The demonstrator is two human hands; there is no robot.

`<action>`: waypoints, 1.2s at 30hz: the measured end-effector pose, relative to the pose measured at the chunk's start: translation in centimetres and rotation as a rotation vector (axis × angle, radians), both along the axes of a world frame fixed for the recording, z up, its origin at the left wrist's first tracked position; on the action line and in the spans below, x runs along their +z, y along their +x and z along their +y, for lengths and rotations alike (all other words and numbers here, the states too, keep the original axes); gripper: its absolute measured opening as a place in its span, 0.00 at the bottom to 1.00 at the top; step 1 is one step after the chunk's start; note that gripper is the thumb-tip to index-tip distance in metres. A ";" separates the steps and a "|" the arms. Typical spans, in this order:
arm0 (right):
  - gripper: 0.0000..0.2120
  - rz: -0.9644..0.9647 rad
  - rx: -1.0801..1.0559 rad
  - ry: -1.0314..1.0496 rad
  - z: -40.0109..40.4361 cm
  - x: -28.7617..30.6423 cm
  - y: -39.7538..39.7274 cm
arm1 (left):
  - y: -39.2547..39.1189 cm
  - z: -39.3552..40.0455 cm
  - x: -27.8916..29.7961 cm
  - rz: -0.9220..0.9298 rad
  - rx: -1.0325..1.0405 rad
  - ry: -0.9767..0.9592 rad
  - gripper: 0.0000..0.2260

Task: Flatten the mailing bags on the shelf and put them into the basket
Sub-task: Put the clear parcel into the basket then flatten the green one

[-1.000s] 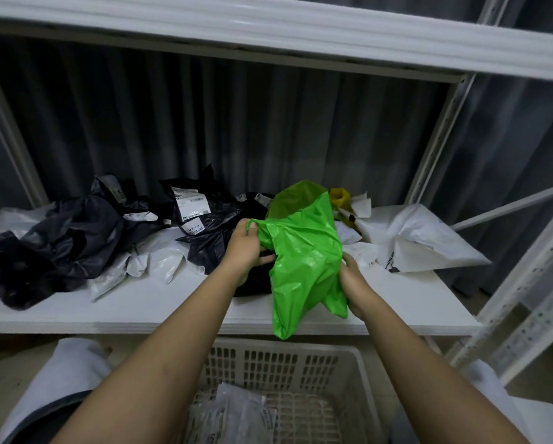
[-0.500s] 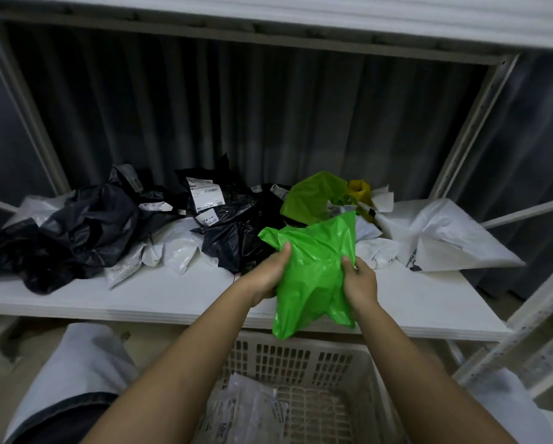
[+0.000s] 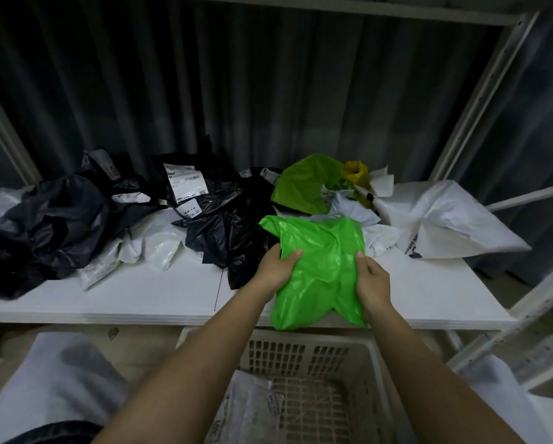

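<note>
A bright green mailing bag [image 3: 325, 267] lies crumpled at the front edge of the white shelf [image 3: 147, 299], its lower end hanging over the edge. My left hand [image 3: 276, 267] grips its left side, thumb on top. My right hand [image 3: 373, 280] grips its right side. Below the shelf stands a white slatted basket [image 3: 304, 354] with a pale mailing bag [image 3: 246, 411] lying inside. Crumpled black bags [image 3: 224, 232], white bags [image 3: 153, 245] and a darker green bag [image 3: 304, 184] lie further back on the shelf.
A large white bag [image 3: 445, 219] lies at the shelf's right end, and a heap of black bags [image 3: 44, 225] at the left. A yellow bag [image 3: 357, 171] sits behind the green one. White metal uprights [image 3: 480, 91] frame the shelf; my knees flank the basket.
Both hands have brought the green bag down from the air onto the shelf's front edge, and it is spread wider. The camera has tilted further down.
</note>
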State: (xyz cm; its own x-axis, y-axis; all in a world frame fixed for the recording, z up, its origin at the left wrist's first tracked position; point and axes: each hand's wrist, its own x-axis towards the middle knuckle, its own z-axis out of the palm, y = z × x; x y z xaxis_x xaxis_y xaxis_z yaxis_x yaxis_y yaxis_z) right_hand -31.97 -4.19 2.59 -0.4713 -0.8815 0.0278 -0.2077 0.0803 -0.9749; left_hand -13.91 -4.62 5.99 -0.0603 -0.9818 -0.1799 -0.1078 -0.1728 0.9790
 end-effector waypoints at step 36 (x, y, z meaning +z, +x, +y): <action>0.36 1.092 0.428 0.273 -5.7 -5.9 -4.0 | -7.5 -5.8 -8.1 -1.211 -0.399 -0.330 0.26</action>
State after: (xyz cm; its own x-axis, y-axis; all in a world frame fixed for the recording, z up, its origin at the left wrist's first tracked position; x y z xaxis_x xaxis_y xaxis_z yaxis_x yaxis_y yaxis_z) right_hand -36.01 -9.92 -3.31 0.0168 -0.9997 0.0176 -0.9731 -0.0204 -0.2294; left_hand -21.39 -10.41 -2.13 -0.3256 -0.9420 -0.0815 -0.9284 0.3021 0.2164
